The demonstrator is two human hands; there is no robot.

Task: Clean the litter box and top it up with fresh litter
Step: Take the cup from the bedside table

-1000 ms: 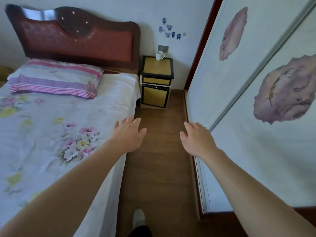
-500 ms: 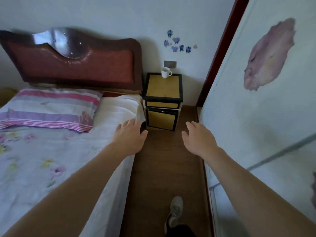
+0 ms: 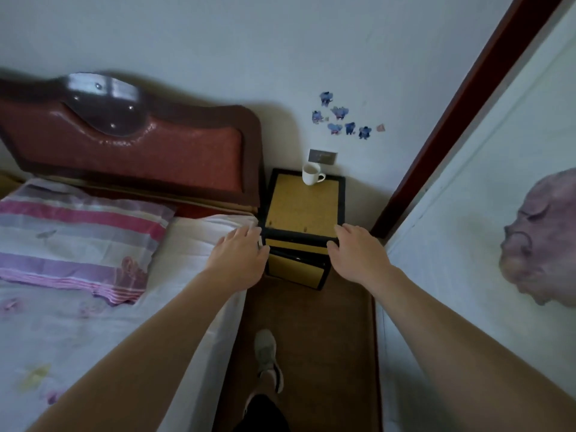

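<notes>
Bed fills everything to the left of my left hand, with its red headboard beyond and a striped pillow well to that hand's left. A pale wardrobe door runs along the outside of my right hand. Between and just beyond both hands stands the yellow bedside table. My left hand is over the bed corner beside it, my right at its front edge; I cannot tell whether either touches. Both hands are palm down, fingers loosely straight, holding nothing. Below them, one shoe is on the brown floor. A white mug stands at the table's far edge. I cannot tell where the litter box is.
</notes>
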